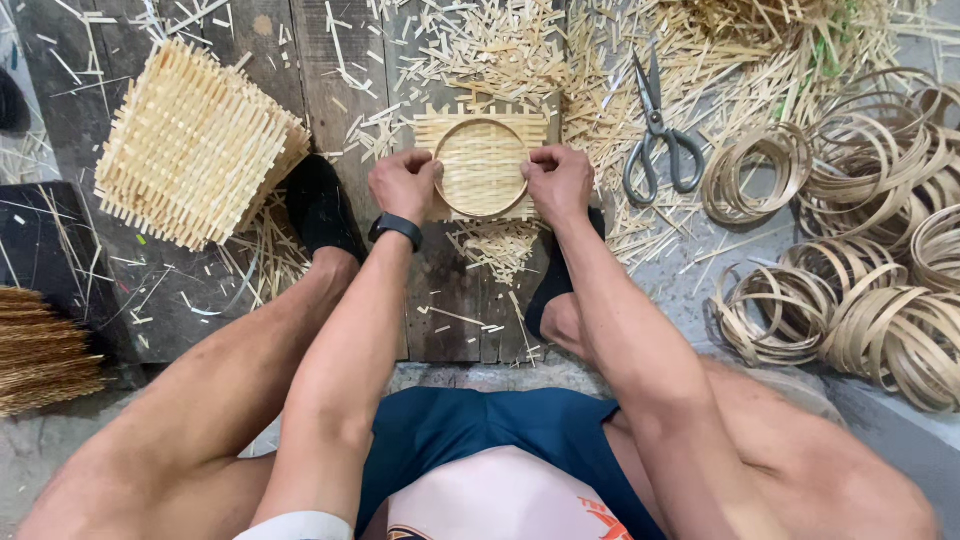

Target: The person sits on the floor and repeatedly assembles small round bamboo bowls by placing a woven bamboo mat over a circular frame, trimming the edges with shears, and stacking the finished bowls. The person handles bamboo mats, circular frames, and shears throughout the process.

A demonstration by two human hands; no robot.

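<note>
A square woven bamboo mat point(482, 123) lies on dark wooden boards point(330, 60) between my feet, with a round bamboo ring point(481, 167) pressed into its middle. My left hand point(404, 184) grips the ring's left edge, fingers curled. At the ring's right edge my right hand point(558, 181) holds on in the same way. A black band sits on my left wrist point(396, 227).
A stack of woven bamboo mats point(195, 140) lies at the left. Scissors point(657, 130) rest on bamboo trimmings to the right. Several bamboo rings point(850, 250) are piled at the far right. A broom point(40, 350) shows at the left edge.
</note>
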